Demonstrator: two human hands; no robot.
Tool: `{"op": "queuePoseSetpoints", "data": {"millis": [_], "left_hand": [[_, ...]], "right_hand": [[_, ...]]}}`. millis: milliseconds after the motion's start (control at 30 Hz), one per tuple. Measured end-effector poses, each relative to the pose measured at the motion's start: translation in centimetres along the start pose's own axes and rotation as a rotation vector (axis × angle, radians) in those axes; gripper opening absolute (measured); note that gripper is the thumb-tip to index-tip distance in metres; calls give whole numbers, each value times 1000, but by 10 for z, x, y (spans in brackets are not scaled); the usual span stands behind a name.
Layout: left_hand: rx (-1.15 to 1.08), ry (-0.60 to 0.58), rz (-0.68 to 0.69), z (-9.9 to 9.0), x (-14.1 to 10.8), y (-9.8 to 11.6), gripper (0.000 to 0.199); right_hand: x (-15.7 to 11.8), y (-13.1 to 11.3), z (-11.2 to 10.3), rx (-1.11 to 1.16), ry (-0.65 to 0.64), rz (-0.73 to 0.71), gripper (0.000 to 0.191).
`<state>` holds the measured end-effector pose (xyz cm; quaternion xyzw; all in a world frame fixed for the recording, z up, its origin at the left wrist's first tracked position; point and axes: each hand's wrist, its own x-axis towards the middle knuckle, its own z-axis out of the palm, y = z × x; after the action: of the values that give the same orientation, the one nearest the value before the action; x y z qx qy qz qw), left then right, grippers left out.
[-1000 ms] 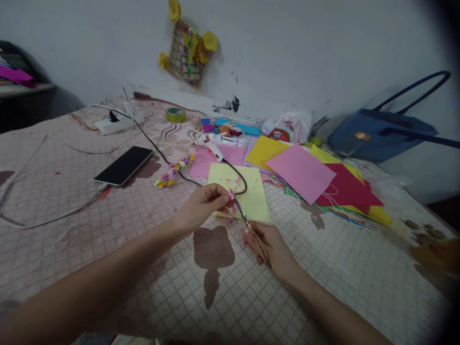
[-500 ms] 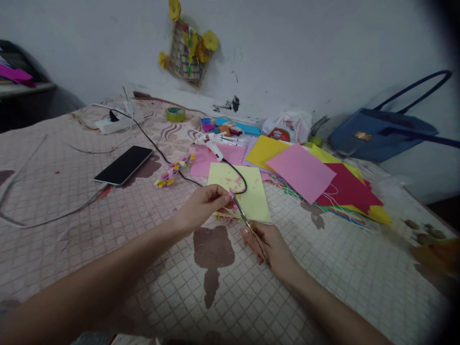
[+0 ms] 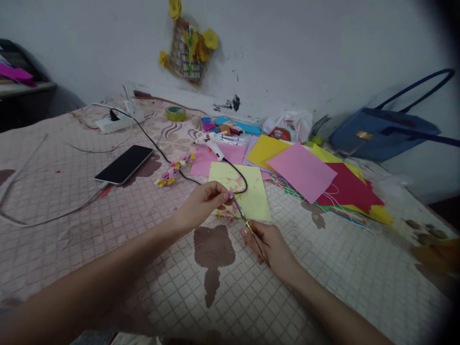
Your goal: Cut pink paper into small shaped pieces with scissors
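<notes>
Between thumb and fingertips, my left hand [image 3: 208, 201] pinches a small piece of pink paper [image 3: 231, 193]. My right hand [image 3: 268, 247] is closed round the handles of a pair of scissors [image 3: 241, 212], whose blades point up and left and meet the pink piece. Whether the blades are apart cannot be made out. Below and behind the hands lies a pale yellow sheet [image 3: 257, 187] with small pink and yellow paper scraps [image 3: 235, 182] on it. To the left is a strip of clustered paper shapes [image 3: 175, 170] in yellow, pink and purple.
A glue gun [image 3: 213, 145] lies behind the yellow sheet, its black cord curling near my left hand. Coloured paper sheets [image 3: 302, 172] and white string are at right. A phone [image 3: 124, 164], power strip [image 3: 115, 123] and tape roll [image 3: 176, 113] stand left. A blue bag [image 3: 381, 132] leans against the wall.
Almost nothing differs. Both hands keep their places, with the scissors still at the pink paper piece; my left hand's fingers shift very slightly.
</notes>
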<state>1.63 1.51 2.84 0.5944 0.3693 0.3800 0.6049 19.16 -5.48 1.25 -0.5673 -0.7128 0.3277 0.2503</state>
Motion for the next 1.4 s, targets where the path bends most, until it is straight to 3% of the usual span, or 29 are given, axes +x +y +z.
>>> {"op": "queuePoseSetpoints", "data": {"millis": [467,900,1400], "left_hand": [[80,22,35,-2,1,1,15],[-214,14,-55,7,-3,-1,13],[-206,26,-51,8,-4,-1,13]], "right_hand": [[0,3,0,-42,23,-16,37],[-1,4,7,217,-5,33,39],[0,6,5,157,8,1,37]]}}
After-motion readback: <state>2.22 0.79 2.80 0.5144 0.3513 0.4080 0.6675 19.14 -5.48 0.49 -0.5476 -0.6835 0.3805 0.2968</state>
